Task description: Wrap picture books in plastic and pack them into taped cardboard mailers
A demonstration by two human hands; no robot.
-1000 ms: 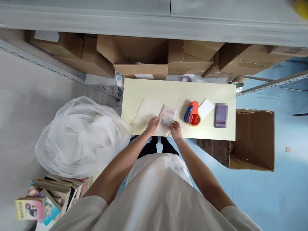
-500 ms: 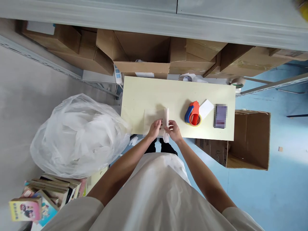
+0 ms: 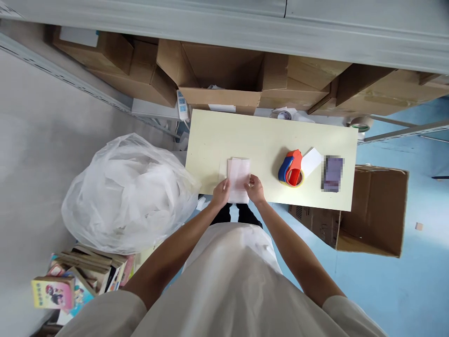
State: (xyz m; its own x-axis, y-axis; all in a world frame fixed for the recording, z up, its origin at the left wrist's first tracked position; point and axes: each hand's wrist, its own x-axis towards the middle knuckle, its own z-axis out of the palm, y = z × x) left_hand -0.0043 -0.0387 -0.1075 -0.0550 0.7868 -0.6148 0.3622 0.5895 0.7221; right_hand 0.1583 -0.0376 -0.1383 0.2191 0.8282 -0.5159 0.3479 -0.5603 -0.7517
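A flat, pale pinkish-white folded sheet (image 3: 239, 180) lies at the front edge of the cream table (image 3: 224, 128). It looks thin and partly see-through; whether anything is inside, I cannot tell. My left hand (image 3: 221, 193) is closed on its left edge, with fingers partly hidden. At the right edge, my right hand (image 3: 255, 189) pinches it between thumb and fingers. To the right stands a red and blue tape dispenser (image 3: 292, 168), touching or close beside some white cards (image 3: 311, 160). Farther right lies a blurred-out purple item (image 3: 332, 174).
A large clear plastic bag (image 3: 129, 196) of white sheets bulges at the table's left. Stacked books (image 3: 84, 267) lie below it. An open cardboard box (image 3: 373, 210) stands at the right. Cardboard boxes (image 3: 217, 97) and tape rolls (image 3: 361, 123) line the shelf behind, under a grey beam (image 3: 196, 23).
The sheet was a narrow upright roll or fold between my hands; now it lies as a wider flat rectangle. My left hand has moved slightly down. The whole view has shifted a little.
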